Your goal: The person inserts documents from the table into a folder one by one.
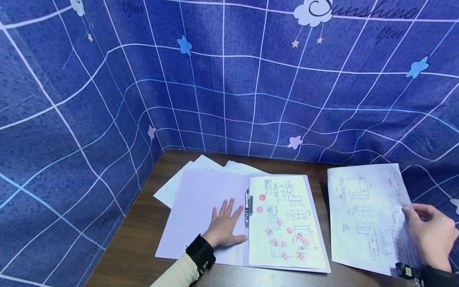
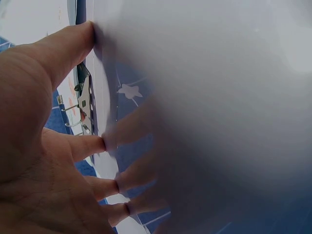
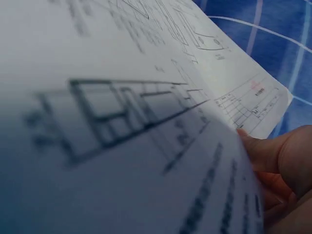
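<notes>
A pale purple folder (image 1: 211, 199) lies open on the table, a metal clip (image 1: 248, 209) along its spine. My left hand (image 1: 226, 227) rests spread on the folder's inner left cover, fingertips touching its smooth surface in the left wrist view. On the folder's right side lies a sheet (image 1: 259, 247) with technical drawings and several red round stamps. At the right, my right hand (image 1: 432, 231) pinches the right edge of a drawing sheet (image 1: 369, 215) between thumb and fingers. In the right wrist view the sheet (image 3: 146, 63) bends near the thumb.
White papers (image 1: 168, 187) stick out from under the folder's upper left. The brown wooden table (image 1: 125, 235) ends at a blue curtain (image 1: 236, 107) with a white grid, which stands behind and at the left. Each wrist wears a black strap (image 1: 201, 253).
</notes>
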`<state>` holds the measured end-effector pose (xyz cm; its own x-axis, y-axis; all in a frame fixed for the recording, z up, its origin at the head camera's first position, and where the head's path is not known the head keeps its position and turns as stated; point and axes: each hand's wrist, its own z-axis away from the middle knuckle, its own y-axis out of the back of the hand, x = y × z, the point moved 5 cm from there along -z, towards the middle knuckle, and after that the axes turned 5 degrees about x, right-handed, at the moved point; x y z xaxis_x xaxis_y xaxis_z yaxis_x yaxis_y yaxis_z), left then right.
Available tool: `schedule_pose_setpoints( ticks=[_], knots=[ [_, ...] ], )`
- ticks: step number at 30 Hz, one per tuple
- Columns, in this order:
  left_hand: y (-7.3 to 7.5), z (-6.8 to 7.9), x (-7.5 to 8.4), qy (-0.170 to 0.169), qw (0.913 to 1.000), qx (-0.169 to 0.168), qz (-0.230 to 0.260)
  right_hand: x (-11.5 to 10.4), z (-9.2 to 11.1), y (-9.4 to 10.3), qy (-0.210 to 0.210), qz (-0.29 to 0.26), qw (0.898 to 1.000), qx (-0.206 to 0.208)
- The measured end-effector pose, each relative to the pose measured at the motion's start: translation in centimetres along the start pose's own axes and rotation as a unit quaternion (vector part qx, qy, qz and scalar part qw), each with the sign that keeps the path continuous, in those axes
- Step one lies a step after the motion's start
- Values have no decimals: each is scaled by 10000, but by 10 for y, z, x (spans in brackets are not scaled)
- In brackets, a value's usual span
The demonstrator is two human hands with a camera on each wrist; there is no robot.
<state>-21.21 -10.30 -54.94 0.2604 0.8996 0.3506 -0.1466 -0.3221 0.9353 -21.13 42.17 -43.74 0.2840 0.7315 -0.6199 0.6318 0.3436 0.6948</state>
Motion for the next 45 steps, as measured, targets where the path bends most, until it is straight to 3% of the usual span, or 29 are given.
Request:
schedule_pose_setpoints(
  ticks=[7,13,18,21,25,35,45],
  knots=[
    [-5,1,-4,85,9999,-111,98,-14,-6,15,-497,-637,9965,200],
    [-6,1,-4,71,9998,-114,112,-25,-9,22,-640,-1308,9889,277],
    [-4,1,-3,73,9999,-108,54,-31,-9,22,-654,-1281,9890,335],
    [-3,1,-3,54,9999,-82,56,-37,-7,19,-438,-1121,9918,431],
    [-2,1,-2,27,10000,-62,71,-46,-2,9,-283,-1051,9934,360],
    [-3,0,-2,33,10000,-30,60,-64,19,-30,-149,-979,9947,-289],
    [-1,-1,-1,-29,9999,69,85,-84,51,-73,23,-969,9914,-878]
  ],
)
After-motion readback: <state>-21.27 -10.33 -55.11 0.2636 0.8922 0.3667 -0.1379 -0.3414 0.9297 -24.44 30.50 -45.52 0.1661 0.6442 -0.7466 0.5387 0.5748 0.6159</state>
